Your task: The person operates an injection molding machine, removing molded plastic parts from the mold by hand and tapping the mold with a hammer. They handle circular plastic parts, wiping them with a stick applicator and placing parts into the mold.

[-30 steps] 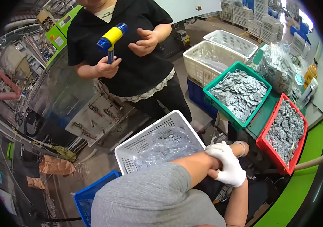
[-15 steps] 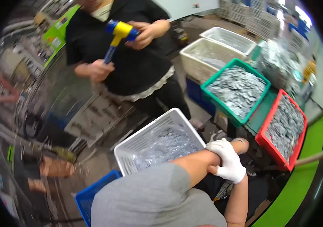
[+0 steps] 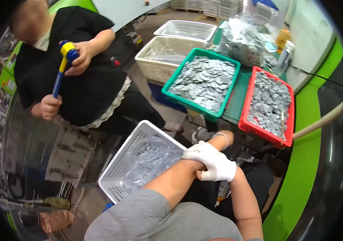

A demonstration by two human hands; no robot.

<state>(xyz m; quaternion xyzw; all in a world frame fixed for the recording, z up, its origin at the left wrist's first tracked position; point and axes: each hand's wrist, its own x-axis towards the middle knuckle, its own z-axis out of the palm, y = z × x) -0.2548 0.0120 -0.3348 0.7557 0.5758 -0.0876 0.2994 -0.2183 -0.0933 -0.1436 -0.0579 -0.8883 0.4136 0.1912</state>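
My right hand (image 3: 211, 161), in a white glove with the thumb tip bare, is wrapped round my left forearm (image 3: 173, 180). That forearm reaches across to the right from a grey sleeve, and a thin band circles its wrist (image 3: 224, 138). Past the band my left hand bends down out of sight, so its fingers are hidden. Under my left arm stands a white perforated crate (image 3: 111, 168), lined with clear plastic and holding grey discs. Ahead to the right, a green tray (image 3: 207, 113) and a red tray (image 3: 267, 137) are heaped with grey metal discs.
At the left a co-worker in black holds a yellow and blue mallet (image 3: 62, 66) in both hands. White bins (image 3: 155, 60) stand behind the green tray. A clear bag of discs (image 3: 241, 42) and a spray can (image 3: 286, 56) sit at the back right, near a pale pole (image 3: 328, 118).
My view has swung to the right, so the trays and co-worker appear farther left. My right hand keeps its grip on my left forearm. The co-worker's mallet has tilted.
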